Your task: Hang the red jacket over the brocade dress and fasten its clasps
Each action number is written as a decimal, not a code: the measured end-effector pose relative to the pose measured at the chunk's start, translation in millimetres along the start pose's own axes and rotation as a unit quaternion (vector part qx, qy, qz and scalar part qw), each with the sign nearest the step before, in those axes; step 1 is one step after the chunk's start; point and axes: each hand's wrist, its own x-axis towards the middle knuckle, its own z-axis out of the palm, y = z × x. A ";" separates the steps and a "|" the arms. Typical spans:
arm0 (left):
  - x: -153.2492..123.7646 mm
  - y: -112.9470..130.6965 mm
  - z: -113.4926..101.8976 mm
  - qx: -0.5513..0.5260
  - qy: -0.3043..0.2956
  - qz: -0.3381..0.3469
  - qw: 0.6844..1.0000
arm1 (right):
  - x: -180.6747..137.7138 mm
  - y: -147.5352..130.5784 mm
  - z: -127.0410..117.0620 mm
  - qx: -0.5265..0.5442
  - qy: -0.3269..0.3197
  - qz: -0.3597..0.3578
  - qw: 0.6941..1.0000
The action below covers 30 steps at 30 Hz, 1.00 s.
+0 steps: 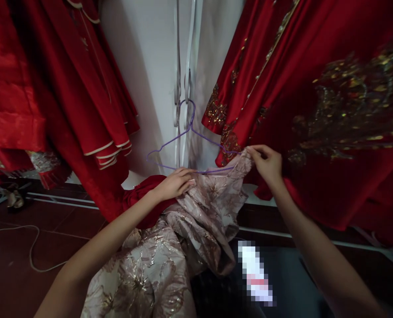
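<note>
A purple hanger (174, 142) hangs by its hook from a white metal rack (183, 53). Over its right arm lies the shoulder of a pale pink dress (212, 198) with shiny floral brocade. My right hand (269, 165) pinches the fabric at that shoulder, by the hanger's right tip. Near the hanger's lower bar, my left hand (176, 183) grips the upper edge of the dress, fingers closed on the cloth. The hanger's left arm is bare. The rest of the dress hangs in folds down toward me.
Red garments with pale piping (93, 110) hang on the left. A red gown with gold embroidery (342, 101) hangs on the right. A pale cable (37, 247) runs over the dark tiled floor. Low white rails (63, 201) cross behind, and a blurred-out patch (254, 269) covers something below.
</note>
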 end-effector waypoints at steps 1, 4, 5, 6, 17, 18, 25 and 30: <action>4.2 3.3 3.6 -0.019 0.007 -0.002 1.000 | 1.1 -9.1 5.0 -0.013 0.003 -0.016 1.000; 15.3 13.1 13.7 -0.083 0.036 -0.022 0.996 | -0.2 -34.5 19.8 -0.039 0.007 -0.050 0.998; 17.5 15.7 15.5 -0.101 0.042 -0.030 0.994 | -2.2 -40.6 24.0 -0.043 0.004 -0.051 0.998; 18.5 17.5 16.0 -0.115 0.045 -0.036 0.992 | -4.6 -45.0 27.7 -0.049 -0.003 -0.050 0.998; -59.2 -68.9 -34.7 0.062 0.176 -0.297 0.936 | 2.9 -44.7 35.0 -0.085 -0.014 -0.034 0.996; -67.8 -81.8 -38.3 0.058 0.146 -0.315 0.936 | 5.0 -45.5 34.1 -0.083 -0.015 -0.032 0.996; -96.7 -128.4 -37.8 -0.006 0.132 -0.340 0.931 | 10.2 -48.9 30.1 -0.051 -0.027 -0.024 0.998; -100.9 -135.4 -35.4 -0.025 0.148 -0.321 0.935 | 12.0 -47.8 29.3 -0.047 -0.031 -0.033 0.998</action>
